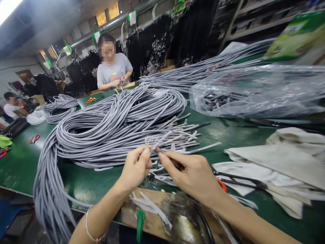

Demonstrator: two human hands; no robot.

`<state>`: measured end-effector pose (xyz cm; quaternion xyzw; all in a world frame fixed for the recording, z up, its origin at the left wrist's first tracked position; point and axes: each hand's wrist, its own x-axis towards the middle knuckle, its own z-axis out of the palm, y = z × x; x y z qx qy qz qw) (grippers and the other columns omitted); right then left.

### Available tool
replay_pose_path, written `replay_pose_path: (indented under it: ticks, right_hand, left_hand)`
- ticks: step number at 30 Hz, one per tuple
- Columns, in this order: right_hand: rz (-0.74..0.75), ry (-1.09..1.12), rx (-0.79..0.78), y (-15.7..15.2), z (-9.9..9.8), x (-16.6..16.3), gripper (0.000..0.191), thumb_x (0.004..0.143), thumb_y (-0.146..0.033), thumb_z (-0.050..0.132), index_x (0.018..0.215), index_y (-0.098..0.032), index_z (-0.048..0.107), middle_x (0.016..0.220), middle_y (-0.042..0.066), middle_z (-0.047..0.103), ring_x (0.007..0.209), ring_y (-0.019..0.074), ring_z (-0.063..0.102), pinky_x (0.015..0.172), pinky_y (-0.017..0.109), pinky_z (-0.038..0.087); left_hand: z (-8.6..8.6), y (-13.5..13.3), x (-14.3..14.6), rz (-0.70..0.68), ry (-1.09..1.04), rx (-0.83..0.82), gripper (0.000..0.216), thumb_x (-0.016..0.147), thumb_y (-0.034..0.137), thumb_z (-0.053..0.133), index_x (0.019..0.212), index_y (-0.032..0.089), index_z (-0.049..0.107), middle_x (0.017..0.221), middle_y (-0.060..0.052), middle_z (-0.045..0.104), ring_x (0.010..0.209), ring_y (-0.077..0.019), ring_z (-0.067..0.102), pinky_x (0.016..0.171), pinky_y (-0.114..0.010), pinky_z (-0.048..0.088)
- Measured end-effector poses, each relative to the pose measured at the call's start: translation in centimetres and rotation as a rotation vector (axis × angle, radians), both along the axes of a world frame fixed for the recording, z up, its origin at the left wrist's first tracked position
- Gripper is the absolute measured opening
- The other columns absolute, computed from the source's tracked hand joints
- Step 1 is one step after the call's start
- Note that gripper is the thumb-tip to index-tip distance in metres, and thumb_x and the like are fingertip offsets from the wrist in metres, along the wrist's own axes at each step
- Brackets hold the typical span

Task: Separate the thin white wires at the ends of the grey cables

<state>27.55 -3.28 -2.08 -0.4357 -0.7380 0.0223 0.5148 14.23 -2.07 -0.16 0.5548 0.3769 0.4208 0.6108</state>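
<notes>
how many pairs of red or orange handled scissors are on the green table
3, perhaps more under the cables: orange-handled scissors at the far side near the seated person, red-handled scissors at the left, and an orange handle just behind the right hand.

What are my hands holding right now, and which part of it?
Both the left hand and right hand pinch the stripped end of a grey cable between fingertips, at its thin pale strands; the exact grip is blurred.
</notes>
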Motion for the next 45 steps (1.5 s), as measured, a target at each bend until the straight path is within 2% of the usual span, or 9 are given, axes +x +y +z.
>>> replay_pose_path:
  ticks: [12,18,23,27,29,32,35,39,45]
  right_hand:
    - [-0.025,0.036,0.022,-0.2,0.0,0.0,0.036,0.086,-0.022,0.044,0.050,-0.019,0.046,0.039,-0.007,0.034,0.033,0.0047,0.030,0.035,0.019,0.025]
    - [-0.051,0.023,0.096,-0.3,-0.1,0.0,0.036,0.087,-0.018,0.044,0.051,-0.018,0.049,0.039,-0.006,0.040,0.033,0.0050,0.036,0.037,0.018,0.031]
    - [0.100,-0.076,0.329,-1.4,0.3,-0.2,0.025,0.084,-0.010,0.048,0.062,-0.018,0.056,0.046,-0.002,0.056,0.039,0.0075,0.047,0.046,0.020,0.038]
    - [0.323,-0.058,0.375,-2.3,0.5,0.1,0.028,0.085,-0.011,0.043,0.061,-0.021,0.052,0.043,-0.003,0.053,0.036,0.0082,0.044,0.043,0.023,0.037]
    - [0.244,0.061,0.318,-2.2,0.6,0.5,0.028,0.086,-0.013,0.044,0.060,-0.022,0.052,0.043,-0.003,0.053,0.036,0.0087,0.045,0.042,0.023,0.038]
    - [-0.078,0.262,0.050,-1.4,0.9,1.1,0.025,0.086,-0.019,0.047,0.063,-0.022,0.057,0.042,-0.005,0.052,0.033,0.0090,0.046,0.036,0.022,0.034]
    - [-0.137,0.310,-0.076,-0.7,1.2,1.4,0.025,0.086,-0.026,0.047,0.065,-0.021,0.060,0.046,-0.004,0.055,0.038,0.0105,0.051,0.037,0.022,0.035]
    - [-0.215,0.255,0.042,-0.4,1.2,1.4,0.022,0.090,-0.025,0.044,0.075,-0.019,0.059,0.061,0.000,0.063,0.054,0.0133,0.061,0.047,0.023,0.042]
    - [-0.156,-0.073,0.255,0.0,0.3,1.0,0.014,0.089,-0.022,0.049,0.079,-0.019,0.057,0.066,0.002,0.062,0.058,0.0135,0.060,0.055,0.024,0.044]
  left_hand:
    - [-0.4,-0.2,0.2,0.001,0.073,0.038,0.046,0.074,0.063,0.053,0.069,0.017,0.048,0.047,0.011,0.025,0.037,-0.0033,0.016,0.035,-0.019,0.016]
    - [-1.0,-0.4,0.9,0.134,0.314,0.315,0.024,0.084,0.030,0.045,0.085,0.014,0.064,0.060,0.001,0.049,0.050,-0.0090,0.036,0.048,-0.022,0.029]
    - [-1.6,0.5,0.9,0.211,0.424,0.253,0.018,0.082,0.018,0.045,0.084,0.014,0.063,0.055,0.003,0.050,0.046,-0.0090,0.037,0.047,-0.021,0.028]
    - [-2.1,1.4,0.4,0.339,0.537,0.249,0.013,0.085,0.017,0.045,0.083,0.015,0.058,0.045,0.008,0.040,0.041,-0.0087,0.034,0.047,-0.021,0.024]
    - [-2.2,1.5,0.2,0.348,0.576,0.269,0.013,0.086,0.016,0.045,0.083,0.016,0.058,0.045,0.008,0.041,0.042,-0.0090,0.037,0.048,-0.021,0.026]
    - [-2.1,1.2,0.1,0.334,0.573,0.362,0.012,0.084,0.019,0.049,0.088,0.016,0.061,0.055,0.004,0.055,0.049,-0.0103,0.047,0.052,-0.022,0.035]
    - [-1.9,0.8,0.1,0.442,0.593,0.540,0.012,0.077,0.014,0.060,0.087,0.015,0.066,0.077,-0.004,0.067,0.067,-0.0139,0.058,0.063,-0.024,0.043]
    - [-1.7,0.8,-0.3,0.529,0.604,0.607,0.015,0.079,0.011,0.057,0.084,0.014,0.071,0.073,-0.005,0.067,0.068,-0.0150,0.058,0.062,-0.024,0.043]
    - [-1.1,0.3,-0.2,0.425,0.628,0.587,0.023,0.085,0.014,0.050,0.078,0.012,0.072,0.061,-0.003,0.061,0.055,-0.0122,0.051,0.054,-0.023,0.037]
